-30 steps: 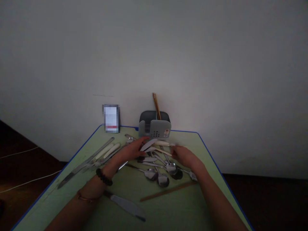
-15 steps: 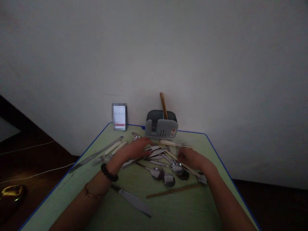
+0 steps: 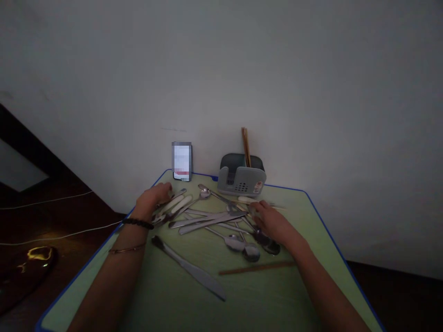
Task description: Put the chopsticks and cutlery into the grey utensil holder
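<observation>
My left hand (image 3: 156,197) is over the left side of the table, fingers loosely bent beside a long table knife (image 3: 180,192); nothing is visibly gripped. Two white-handled pieces of cutlery (image 3: 181,204) lie just to its right. My right hand (image 3: 273,224) hovers at the right of a cutlery pile, its fingers apart. Several table knives (image 3: 204,222) cross in the middle of that pile. Spoons (image 3: 251,252) lie at its near side, and a dark-looking spoon (image 3: 268,243) is partly under my right hand. A separate knife (image 3: 199,275) lies nearer me.
A grey cutlery holder (image 3: 247,180) stands at the back edge against the wall, with wooden chopsticks (image 3: 246,147) upright in it. A phone (image 3: 182,161) leans left of it. One loose chopstick (image 3: 256,268) lies near the front. The green table (image 3: 263,304) has a blue rim.
My left hand has moved off the pile to the left, uncovering the crossed knives. My right hand has shifted slightly and its fingers have spread. The view has turned a little left.
</observation>
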A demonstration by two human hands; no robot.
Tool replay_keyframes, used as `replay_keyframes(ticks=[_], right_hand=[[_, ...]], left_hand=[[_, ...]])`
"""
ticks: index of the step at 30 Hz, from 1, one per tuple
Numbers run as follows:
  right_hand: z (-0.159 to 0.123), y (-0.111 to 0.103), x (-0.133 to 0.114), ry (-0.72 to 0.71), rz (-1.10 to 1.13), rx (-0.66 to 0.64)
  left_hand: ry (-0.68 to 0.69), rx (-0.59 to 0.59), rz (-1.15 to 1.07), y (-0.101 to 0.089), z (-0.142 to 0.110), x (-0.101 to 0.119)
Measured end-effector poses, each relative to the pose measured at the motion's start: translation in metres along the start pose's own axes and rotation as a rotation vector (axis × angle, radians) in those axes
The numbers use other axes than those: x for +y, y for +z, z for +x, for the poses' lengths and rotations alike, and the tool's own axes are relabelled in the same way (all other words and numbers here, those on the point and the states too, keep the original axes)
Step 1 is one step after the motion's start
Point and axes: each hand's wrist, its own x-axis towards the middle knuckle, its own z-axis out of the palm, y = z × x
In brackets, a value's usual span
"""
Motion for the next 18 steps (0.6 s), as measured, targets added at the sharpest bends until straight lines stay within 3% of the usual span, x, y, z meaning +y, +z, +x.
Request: replay_keyframes(ticks=[5, 11, 15, 18], right_hand=[[0.004, 0.010, -0.006, -0.130, 0.055, -0.001], [0.003, 0.011, -0.017, -0.129, 0.077, 0.002], [0.001, 0.004, -0.020, -0.127, 0.061, -0.008], [-0.004, -0.010, -0.019, -0.120, 0.015, -0.027]], left_hand=[[-0.024, 0.014, 0.012, 0.004, 0.009, 0.012], [0.063, 0.000, 0.006, 0.004, 0.008, 0.024], [0.121, 0.012, 0.029, -0.007, -0.001, 0.031], [0.223, 0.010, 0.024, -0.017, -0.015, 0.050]])
